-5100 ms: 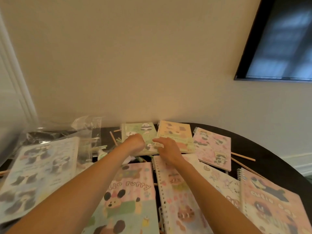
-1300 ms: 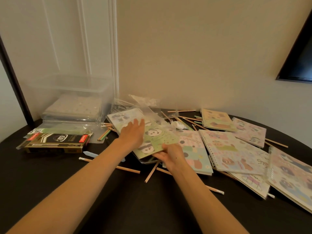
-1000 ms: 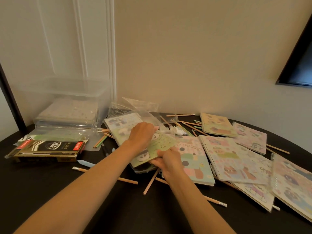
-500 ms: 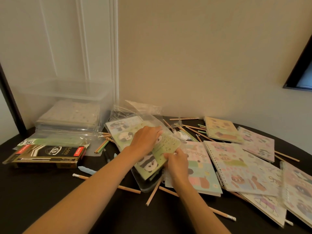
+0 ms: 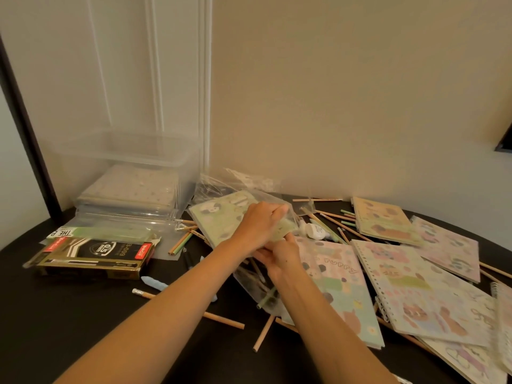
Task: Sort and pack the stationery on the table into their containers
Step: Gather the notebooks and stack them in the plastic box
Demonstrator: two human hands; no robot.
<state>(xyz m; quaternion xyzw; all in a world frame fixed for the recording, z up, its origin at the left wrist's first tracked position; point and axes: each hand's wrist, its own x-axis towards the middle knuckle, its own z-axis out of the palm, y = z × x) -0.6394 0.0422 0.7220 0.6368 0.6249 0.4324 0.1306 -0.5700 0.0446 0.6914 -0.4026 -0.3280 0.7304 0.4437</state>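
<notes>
Green notebook (image 5: 217, 220) clasped along its far edge by curled left hand (image 5: 260, 223); just below, clear bag (image 5: 249, 284) pinched by right hand (image 5: 282, 257); 2 hands touching.

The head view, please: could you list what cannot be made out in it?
Head view, green panda notebook: near corner covered by the left hand gripping it; the clear sleeve hazes the cover.
Head view, right hand: fingers hidden beneath the left hand, so its grip is unclear.
Head view, clear storage box: its hazy wall blurs the stack inside.
Head view, spiral notebook: cut off by the right edge.
</notes>
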